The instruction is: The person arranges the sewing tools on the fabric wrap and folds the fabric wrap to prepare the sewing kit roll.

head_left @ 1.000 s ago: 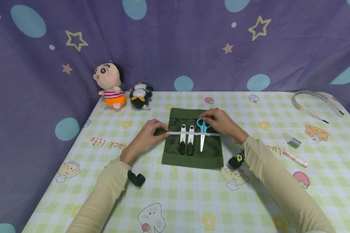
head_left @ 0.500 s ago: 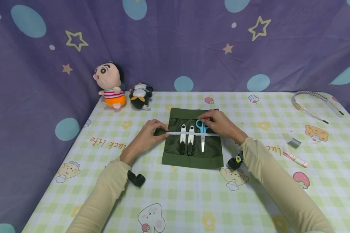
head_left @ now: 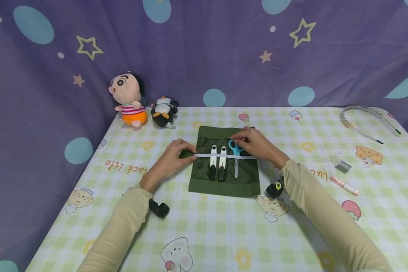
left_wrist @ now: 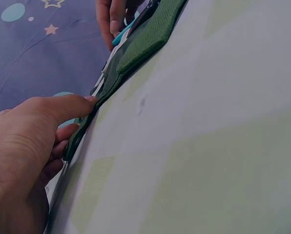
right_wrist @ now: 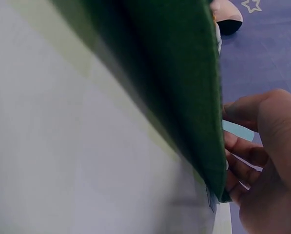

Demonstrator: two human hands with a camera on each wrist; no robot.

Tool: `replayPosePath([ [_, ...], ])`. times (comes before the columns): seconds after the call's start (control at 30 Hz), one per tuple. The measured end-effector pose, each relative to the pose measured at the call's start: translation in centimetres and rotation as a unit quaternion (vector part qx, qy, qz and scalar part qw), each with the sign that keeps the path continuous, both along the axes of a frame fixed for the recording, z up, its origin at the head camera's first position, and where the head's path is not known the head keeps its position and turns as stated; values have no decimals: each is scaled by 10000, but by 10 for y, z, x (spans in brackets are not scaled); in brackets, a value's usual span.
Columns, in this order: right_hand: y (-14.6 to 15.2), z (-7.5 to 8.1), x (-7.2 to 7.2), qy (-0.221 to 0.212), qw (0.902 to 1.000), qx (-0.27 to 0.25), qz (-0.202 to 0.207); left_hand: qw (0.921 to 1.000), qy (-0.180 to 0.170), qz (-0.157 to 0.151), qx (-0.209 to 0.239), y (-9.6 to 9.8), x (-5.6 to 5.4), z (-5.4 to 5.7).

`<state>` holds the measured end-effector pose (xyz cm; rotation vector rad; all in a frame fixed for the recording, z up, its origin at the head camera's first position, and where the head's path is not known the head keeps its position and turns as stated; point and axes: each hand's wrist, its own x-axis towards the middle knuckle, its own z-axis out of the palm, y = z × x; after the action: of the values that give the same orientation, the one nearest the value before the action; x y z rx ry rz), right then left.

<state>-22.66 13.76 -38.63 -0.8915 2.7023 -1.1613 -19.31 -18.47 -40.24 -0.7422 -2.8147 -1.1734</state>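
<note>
A dark green fabric tool roll [head_left: 224, 189] lies spread out with a white elastic band [head_left: 204, 155] across its middle. Under the band sit two white-and-black tools [head_left: 213, 162], shaped like folding knives or clippers, beside blue-handled scissors [head_left: 236, 149] pointing toward me. My left hand [head_left: 175, 156] pinches the roll's left edge at the band's end; the left wrist view shows thumb and fingers on either side of the fabric. With fingertips at the far handle loops, my right hand [head_left: 255, 141] holds the scissors. In the right wrist view, the raised green fabric [right_wrist: 184, 97] hides the scissors.
Two plush toys, a striped-shirt doll [head_left: 130, 100] and a black-and-white one [head_left: 164, 112], stand at the back left. To the right are a grey cylinder [head_left: 343, 166], a pink-and-white stick [head_left: 344, 185] and a beaded headband [head_left: 360, 109]. A checked cloth [head_left: 210, 234] covers the table.
The scissors have shifted slightly toward me under the band and straightened a little, with my right hand moving along. My left hand has stayed in place.
</note>
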Motion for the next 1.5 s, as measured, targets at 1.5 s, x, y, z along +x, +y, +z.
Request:
replayPosePath([
  [1.5, 100, 17, 44, 839, 9895, -282, -1144, 10000, -31, -58, -6, -1, 0, 0],
])
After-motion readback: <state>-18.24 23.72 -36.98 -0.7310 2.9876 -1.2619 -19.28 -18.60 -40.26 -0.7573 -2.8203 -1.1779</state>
